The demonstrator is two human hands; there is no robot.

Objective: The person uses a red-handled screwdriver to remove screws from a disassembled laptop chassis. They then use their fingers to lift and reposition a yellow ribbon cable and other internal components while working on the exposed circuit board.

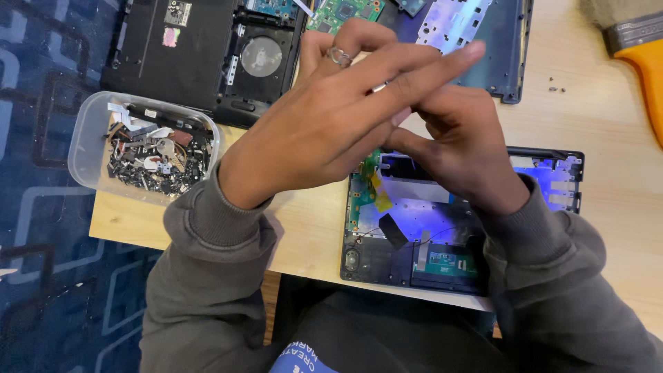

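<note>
My left hand (338, 117) and my right hand (463, 148) meet above an opened laptop shell (414, 242) that lies on the wooden table (304, 228). The left hand lies over the right, with a ring on one finger and its fingers stretched out to the right. A small silvery piece (378, 87) shows between the fingers of the two hands; which hand pinches it I cannot tell. Inside the shell I see a green board strip (360, 193), yellow tape, a black patch and a trackpad board (445, 262). Both hands hide the shell's upper middle.
A clear plastic tub (93, 141) of small scrap parts and screws stands at the table's left edge. A black laptop base (200, 48) with a drive disc lies at the back, beside another dismantled panel (483, 41). Two loose screws (556, 88) and an orange-handled brush (639, 41) lie at right.
</note>
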